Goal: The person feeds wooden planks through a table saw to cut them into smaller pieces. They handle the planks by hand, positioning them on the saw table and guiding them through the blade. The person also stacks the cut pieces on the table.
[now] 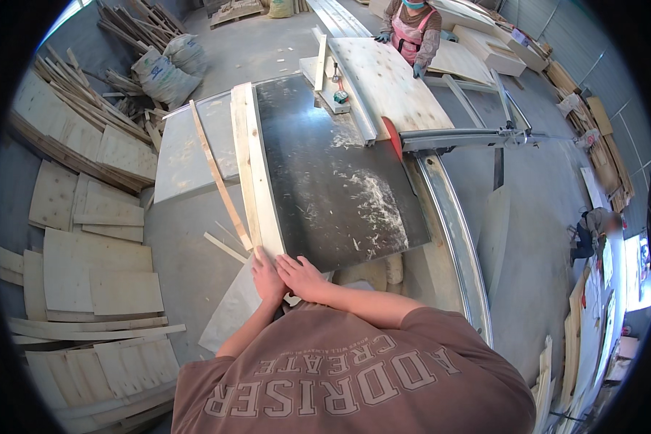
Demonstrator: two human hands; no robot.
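Note:
Two long pale wooden boards [259,173] lie side by side along the left edge of a dark saw table [318,210]. At their near end, close to my body, my left hand [269,281] is closed on the left side of the boards. My right hand [302,278] grips the same end from the right, its fingers over the edge; both thumbs are hidden. A thin wooden strip [220,177] slants just left of the boards, its near end beside my left fingers. Pale sawdust [376,213] is scattered on the table's right half.
Across the table, a co-worker [412,32] in a pink apron touches a large plywood sheet [387,79]. A red guard [392,137] and a metal rail [456,246] stand right. Plywood stacks [98,267] and filled sacks [165,78] line the left. Another person [593,228] bends far right.

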